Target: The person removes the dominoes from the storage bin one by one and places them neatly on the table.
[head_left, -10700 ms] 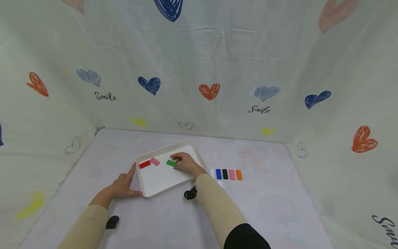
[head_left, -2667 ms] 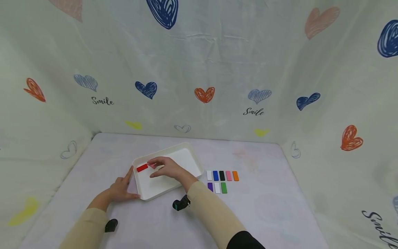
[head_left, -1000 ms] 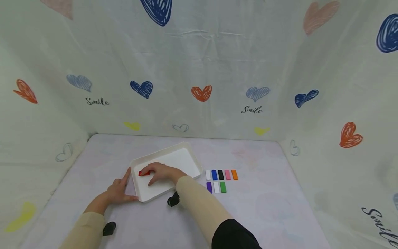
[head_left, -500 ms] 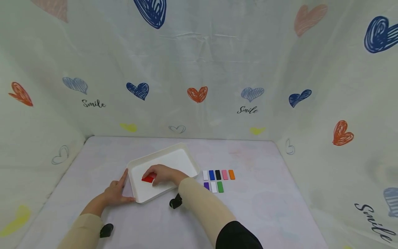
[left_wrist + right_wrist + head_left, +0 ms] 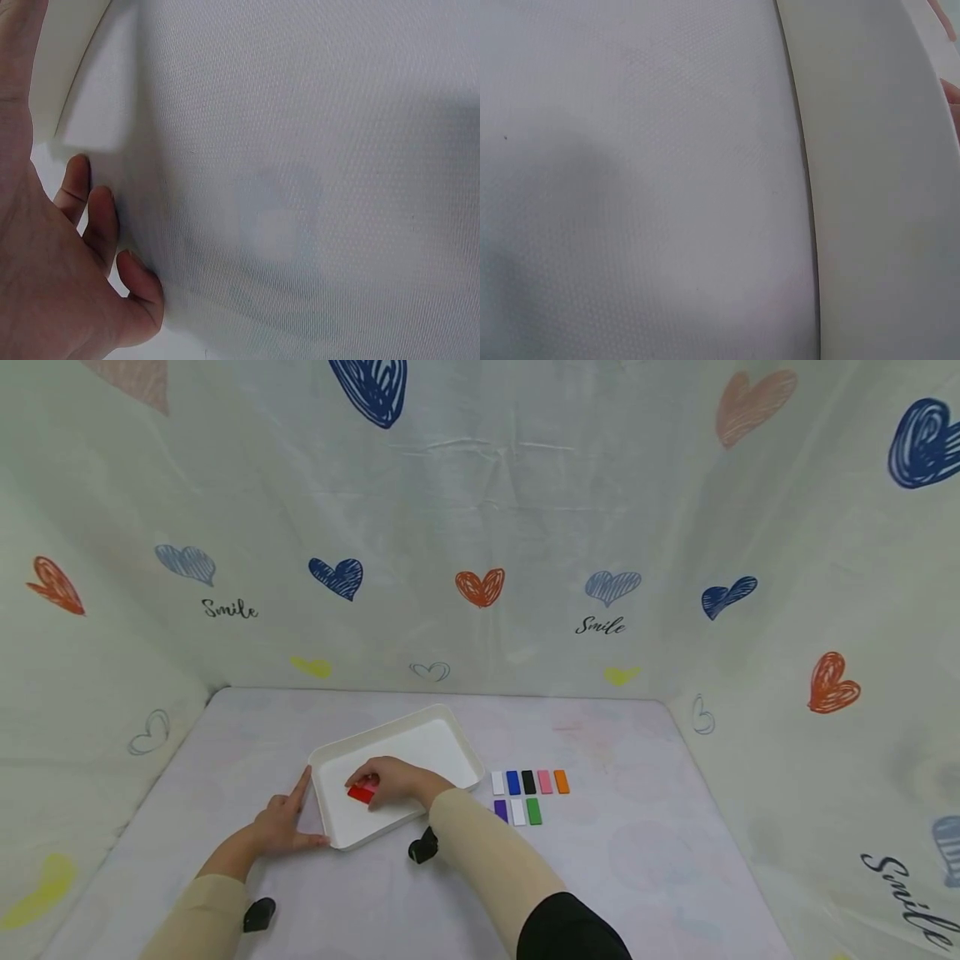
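Note:
In the head view a shallow white tray [image 5: 321,802] lies at a slant. My left hand [image 5: 279,827] rests at its left side, thumb and index finger spread along the rim. In the left wrist view the left hand [image 5: 60,262] has its other fingers loosely bent over the table. Inside the tray, my right hand [image 5: 393,779] pinches a flat red rectangular block [image 5: 361,795] between fingers and thumb. A bit of a pink block [image 5: 371,784] shows behind the red one, partly covered by the hand. Only fingertips [image 5: 951,94] of the right hand show past the tray wall in the right wrist view.
Right of the tray lie two rows of flat blocks on the white table [image 5: 637,860]. The back row holds white, blue, black [image 5: 528,782], pink and orange [image 5: 562,782] ones. Purple, white and green [image 5: 534,812] ones form the front row. A heart-printed curtain surrounds the table.
The green block has gone from the tray to the front row. The red block has shifted towards the tray's middle under my right hand. My left hand has stayed at the rim.

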`<state>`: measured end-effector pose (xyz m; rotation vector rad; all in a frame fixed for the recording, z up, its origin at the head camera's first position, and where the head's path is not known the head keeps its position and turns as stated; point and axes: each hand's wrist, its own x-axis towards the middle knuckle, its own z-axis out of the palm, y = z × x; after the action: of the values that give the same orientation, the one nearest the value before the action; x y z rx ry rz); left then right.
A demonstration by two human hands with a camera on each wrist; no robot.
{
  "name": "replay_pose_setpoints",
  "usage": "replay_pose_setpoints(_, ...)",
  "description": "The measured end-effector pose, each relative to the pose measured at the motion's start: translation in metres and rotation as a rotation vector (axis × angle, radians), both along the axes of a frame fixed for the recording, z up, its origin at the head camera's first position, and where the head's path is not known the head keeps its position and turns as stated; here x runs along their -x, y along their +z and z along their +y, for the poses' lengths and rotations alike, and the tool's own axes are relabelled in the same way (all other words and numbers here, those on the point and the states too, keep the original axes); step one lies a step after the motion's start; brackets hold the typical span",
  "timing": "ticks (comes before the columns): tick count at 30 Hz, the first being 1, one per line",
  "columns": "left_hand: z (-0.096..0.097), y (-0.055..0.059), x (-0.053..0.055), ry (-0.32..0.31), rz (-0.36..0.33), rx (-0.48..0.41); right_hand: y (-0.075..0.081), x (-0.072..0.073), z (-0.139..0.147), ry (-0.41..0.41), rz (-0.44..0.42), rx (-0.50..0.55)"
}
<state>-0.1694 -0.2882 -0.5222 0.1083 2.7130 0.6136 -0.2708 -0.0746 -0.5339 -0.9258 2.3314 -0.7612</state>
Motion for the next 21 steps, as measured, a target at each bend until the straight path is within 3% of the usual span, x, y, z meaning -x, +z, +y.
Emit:
replay_pose_setpoints(14, 0.0021, 0.0037, -0.0002, 0.013, -0.004, -0.004, -0.0001, 0.0016, 0.0, -0.015, -0.013, -0.08)
replay_pose_setpoints(21, 0.001, 0.0031, -0.0004, 0.015, -0.013, -0.013, -0.0004, 0.0047, 0.001, -0.021, -0.07, -0.001)
